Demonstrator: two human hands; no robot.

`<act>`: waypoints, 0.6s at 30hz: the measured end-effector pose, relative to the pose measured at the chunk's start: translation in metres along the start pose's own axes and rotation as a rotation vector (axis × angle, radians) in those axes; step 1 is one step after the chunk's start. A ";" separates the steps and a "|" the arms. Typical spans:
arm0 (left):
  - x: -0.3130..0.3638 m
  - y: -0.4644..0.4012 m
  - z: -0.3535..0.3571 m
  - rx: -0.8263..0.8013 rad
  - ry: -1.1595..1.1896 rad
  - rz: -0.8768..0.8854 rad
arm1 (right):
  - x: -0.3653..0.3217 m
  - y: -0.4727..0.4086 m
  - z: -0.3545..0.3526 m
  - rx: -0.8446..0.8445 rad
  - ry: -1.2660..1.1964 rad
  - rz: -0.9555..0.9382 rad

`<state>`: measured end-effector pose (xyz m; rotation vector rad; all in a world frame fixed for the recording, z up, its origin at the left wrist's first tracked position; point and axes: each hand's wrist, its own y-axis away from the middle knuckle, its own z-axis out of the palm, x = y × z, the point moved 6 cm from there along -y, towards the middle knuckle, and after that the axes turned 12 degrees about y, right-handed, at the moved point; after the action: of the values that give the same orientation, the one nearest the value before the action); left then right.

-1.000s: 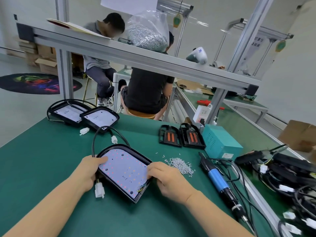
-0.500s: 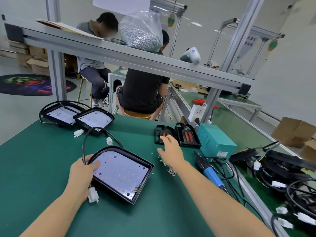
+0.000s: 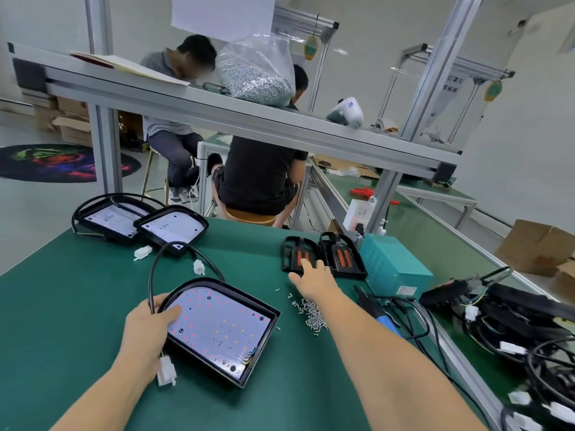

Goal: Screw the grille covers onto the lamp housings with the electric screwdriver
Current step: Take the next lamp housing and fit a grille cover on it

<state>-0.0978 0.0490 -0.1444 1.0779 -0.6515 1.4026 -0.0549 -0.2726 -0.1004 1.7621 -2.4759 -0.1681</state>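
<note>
Green bench (image 3: 62,306), right hand (image 3: 314,279) touching grille cover (image 3: 297,255)

Green tabletop (image 3: 77,306); black lamp housing (image 3: 224,362) with white LED board (image 3: 217,325) dotted red and orange; black grille covers (image 3: 323,256) with orange bars; teal power supply box (image 3: 392,269); blue-handled electric screwdriver (image 3: 384,320); silver screws (image 3: 312,312)

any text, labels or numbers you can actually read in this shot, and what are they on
None can be read for certain.
Hanging banner: dark characters, too blurred to read.
Sheet of paper hung at top: faint marks at its upper edge, illegible.
Label on the teal power box: print too small.
White device on the shelf: a blue mark, unreadable.
Circuit board in the lamp housing: tiny print, unreadable.
</note>
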 end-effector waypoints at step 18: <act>0.002 0.001 0.003 0.022 -0.059 -0.004 | 0.021 -0.009 -0.005 0.161 -0.087 0.020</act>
<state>-0.0976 0.0471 -0.1416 1.1407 -0.6772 1.3821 -0.0524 -0.2951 -0.0963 1.8255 -2.6351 -0.0456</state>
